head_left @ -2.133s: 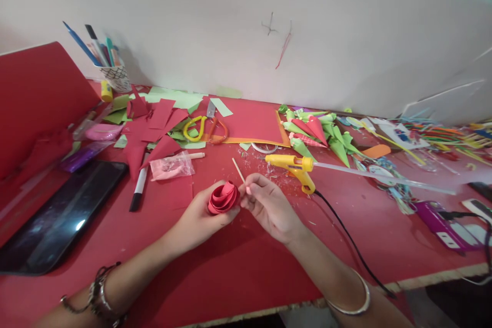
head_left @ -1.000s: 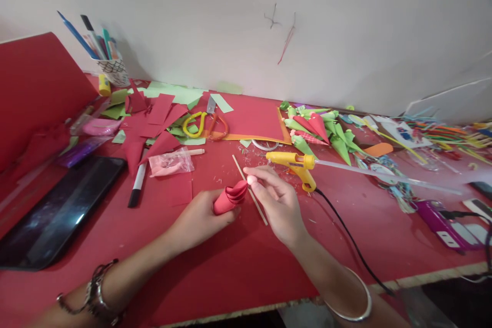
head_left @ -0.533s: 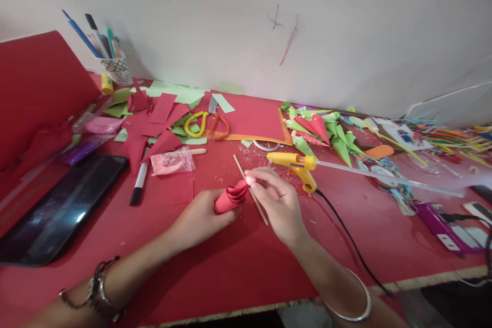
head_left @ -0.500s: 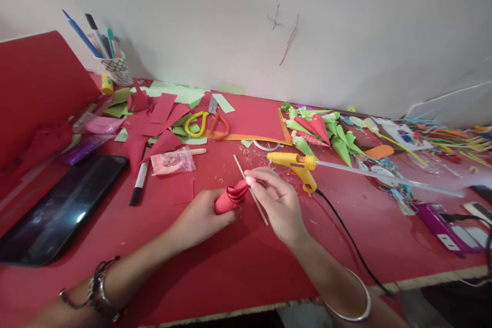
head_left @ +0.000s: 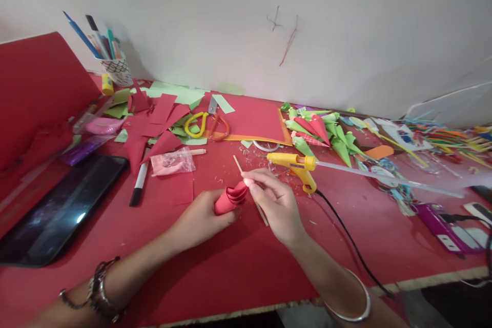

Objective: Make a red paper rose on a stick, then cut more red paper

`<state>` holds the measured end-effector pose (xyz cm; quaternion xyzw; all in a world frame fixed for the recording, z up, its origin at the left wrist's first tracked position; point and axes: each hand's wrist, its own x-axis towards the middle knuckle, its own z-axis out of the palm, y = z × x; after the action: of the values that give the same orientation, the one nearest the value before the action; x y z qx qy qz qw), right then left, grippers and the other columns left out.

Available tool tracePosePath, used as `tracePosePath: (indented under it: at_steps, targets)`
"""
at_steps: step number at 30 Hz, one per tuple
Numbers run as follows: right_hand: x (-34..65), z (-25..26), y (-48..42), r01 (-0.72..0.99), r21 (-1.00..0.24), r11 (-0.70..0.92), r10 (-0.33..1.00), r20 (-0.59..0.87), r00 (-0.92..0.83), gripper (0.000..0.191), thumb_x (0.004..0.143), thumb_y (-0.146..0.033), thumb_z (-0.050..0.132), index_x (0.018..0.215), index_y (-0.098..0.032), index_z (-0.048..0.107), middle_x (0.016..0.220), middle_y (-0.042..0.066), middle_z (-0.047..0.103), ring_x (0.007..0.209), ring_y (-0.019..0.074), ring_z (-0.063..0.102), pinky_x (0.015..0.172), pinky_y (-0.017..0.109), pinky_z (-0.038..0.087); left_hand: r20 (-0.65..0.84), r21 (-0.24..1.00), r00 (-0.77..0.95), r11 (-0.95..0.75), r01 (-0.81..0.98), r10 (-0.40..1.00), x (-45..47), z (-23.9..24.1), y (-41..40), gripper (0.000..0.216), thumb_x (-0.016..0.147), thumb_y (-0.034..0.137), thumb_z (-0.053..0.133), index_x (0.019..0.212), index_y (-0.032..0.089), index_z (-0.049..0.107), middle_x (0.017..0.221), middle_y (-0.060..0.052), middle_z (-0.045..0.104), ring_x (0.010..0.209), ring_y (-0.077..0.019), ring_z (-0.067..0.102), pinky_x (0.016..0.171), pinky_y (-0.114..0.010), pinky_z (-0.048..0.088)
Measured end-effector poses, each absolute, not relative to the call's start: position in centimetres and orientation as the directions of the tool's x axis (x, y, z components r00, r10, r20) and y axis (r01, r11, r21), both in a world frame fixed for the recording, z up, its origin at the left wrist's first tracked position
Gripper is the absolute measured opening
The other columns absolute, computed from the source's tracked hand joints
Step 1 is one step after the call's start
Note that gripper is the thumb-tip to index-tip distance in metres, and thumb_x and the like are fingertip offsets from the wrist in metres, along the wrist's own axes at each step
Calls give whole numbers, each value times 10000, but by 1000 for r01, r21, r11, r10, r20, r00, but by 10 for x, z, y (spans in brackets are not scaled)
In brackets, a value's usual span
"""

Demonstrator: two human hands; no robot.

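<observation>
Rolled red paper [head_left: 227, 202], its layers showing at the near top, sits in my left hand [head_left: 203, 215], whose fingers wrap round it. My right hand [head_left: 274, 205] is closed in a pinch at the upper right tip of that roll, thumb and forefinger on the paper's edge. Beneath the right hand a thin wooden stick [head_left: 262, 213] lies on the table, partly covered by the fingers. A yellow glue gun [head_left: 294, 161] with a long clear glue stick in its back end rests just beyond the right hand.
Scissors [head_left: 196, 125], red paper scraps [head_left: 161, 110], and a plastic packet [head_left: 172, 161] lie behind my hands. Green and red paper cones [head_left: 319, 128] are piled at the back right. A phone [head_left: 61, 210] lies left, a purple power strip [head_left: 442, 228] right. The glue gun's black cord [head_left: 346, 236] crosses the table.
The fingertips of my right hand have shifted very slightly left against the paper roll. My left hand keeps its hold, and the rest looks the same.
</observation>
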<state>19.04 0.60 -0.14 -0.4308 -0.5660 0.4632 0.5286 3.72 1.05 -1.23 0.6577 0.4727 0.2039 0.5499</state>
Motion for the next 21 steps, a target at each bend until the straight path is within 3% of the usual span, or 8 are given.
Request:
tracePosePath:
  at_steps: [3, 6, 10, 16, 18, 21]
  targets:
    - [190, -3, 6, -13, -981, 195, 978, 196, -75, 165, 807, -223, 527, 909, -266, 648, 889, 12, 557, 846, 132, 535, 740, 270, 455, -226, 932, 481, 44, 361, 847, 37, -13, 11, 112, 726, 255, 476, 678, 158, 449, 593, 50, 378, 539, -85, 342, 497, -200, 292]
    - [190, -6, 5, -91, -980, 174, 980, 182, -85, 236, 801, -261, 536, 1028, -299, 591, 907, 6, 556, 845, 130, 539, 777, 285, 456, -178, 943, 502, 2, 332, 846, 36, -14, 11, 98, 742, 252, 480, 725, 157, 473, 629, 45, 434, 576, -97, 406, 534, -203, 336]
    - [192, -10, 5, -197, -967, 160, 971, 191, -145, 408, 793, -333, 537, 1194, -330, 459, 1000, 14, 541, 952, 148, 521, 874, 322, 426, -67, 928, 442, -107, 357, 894, 35, -14, 10, 200, 769, 303, 494, 912, 168, 459, 780, 9, 522, 746, -154, 498, 665, -253, 409]
    - [193, -10, 6, -199, -975, 103, 963, 148, -226, 449, 748, -330, 599, 1179, -326, 471, 1164, 17, 505, 1067, 178, 484, 912, 341, 406, 9, 936, 486, -179, 304, 874, 35, -13, 9, 247, 844, 304, 412, 1060, 190, 375, 1061, -50, 518, 929, -166, 504, 816, -277, 398]
    - [191, -9, 6, -203, -969, 138, 948, 189, -256, 464, 742, -311, 610, 1184, -315, 469, 1238, 26, 466, 1111, 193, 455, 926, 351, 397, 6, 939, 500, -177, 294, 866, 35, -14, 9, 244, 856, 311, 399, 1068, 194, 374, 1030, -47, 536, 900, -158, 516, 801, -266, 402]
    - [191, -8, 4, -175, -970, 171, 949, 210, -237, 502, 774, -285, 575, 1243, -329, 400, 1247, 28, 451, 1119, 188, 450, 937, 360, 389, -81, 940, 535, -114, 322, 841, 36, -15, 8, 274, 854, 365, 407, 1056, 182, 390, 787, -11, 583, 673, -143, 548, 644, -251, 428]
